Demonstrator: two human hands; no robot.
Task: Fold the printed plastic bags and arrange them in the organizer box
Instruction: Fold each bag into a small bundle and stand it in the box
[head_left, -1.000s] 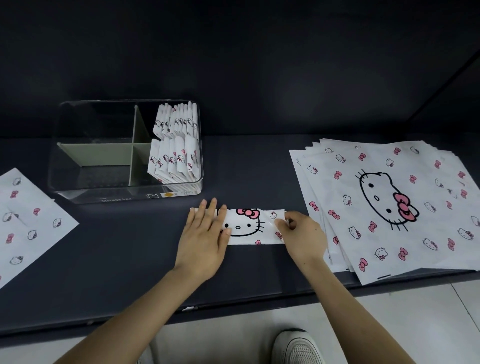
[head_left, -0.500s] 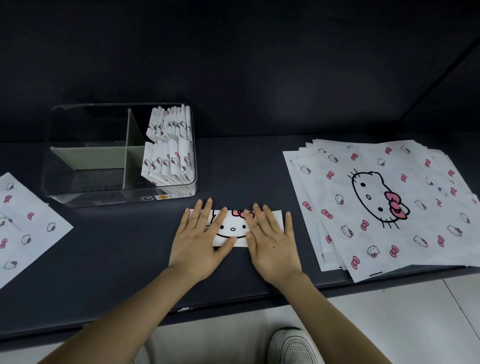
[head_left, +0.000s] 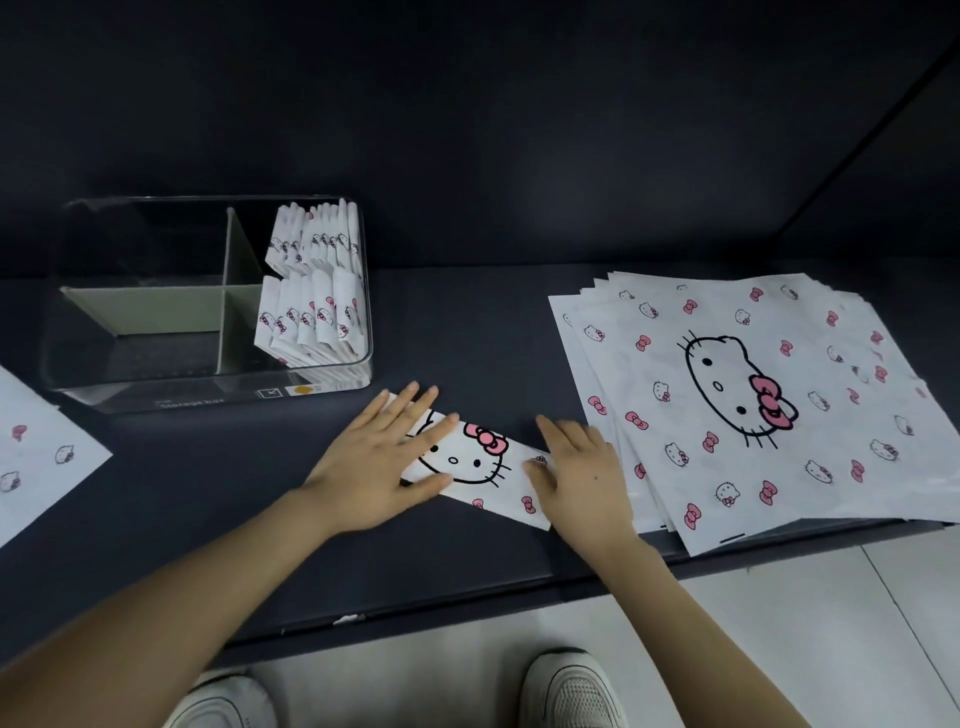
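Pressing folded bag (head_left: 480, 460), at 4 o'clock of organizer box (head_left: 156, 392) — left hand (head_left: 382, 457) and right hand (head_left: 582, 478) flat-fingered on its ends, gripping nothing — should sweep outward so crease holds.

Dim, soft overhead light; wide-angle bending at edges; slight blur.

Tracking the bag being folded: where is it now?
Head view, centre: the folded bag lies under the left hand and right hand, between the organizer box and the unfolded stack.

head-worn view, looking steeply down, close over dark table (head_left: 467, 322)
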